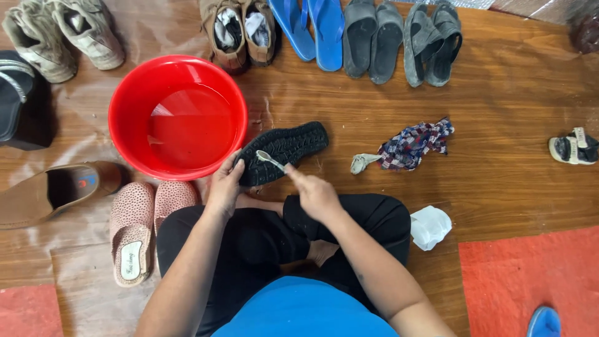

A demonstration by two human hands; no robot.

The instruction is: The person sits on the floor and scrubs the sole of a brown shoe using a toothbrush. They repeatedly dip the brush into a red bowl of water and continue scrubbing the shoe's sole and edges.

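My left hand (pixel 224 186) grips the near end of a black shoe (pixel 293 145), which lies sole up and slants from my lap toward the floor. My right hand (pixel 317 195) holds a small pale brush (pixel 269 160) with its head pressed on the sole. I sit cross-legged in black trousers and a blue top. A red bucket (pixel 128 106) holding some water stands just left of the shoe, touching distance from my left hand.
A checked rag (pixel 412 145) and a white plastic tub (pixel 429 226) lie to the right. Pink slippers (pixel 142 224) and a brown shoe (pixel 59 190) sit left. Sneakers, blue flip-flops (pixel 315 28) and grey sandals (pixel 430 40) line the far side. Red mats cover the near corners.
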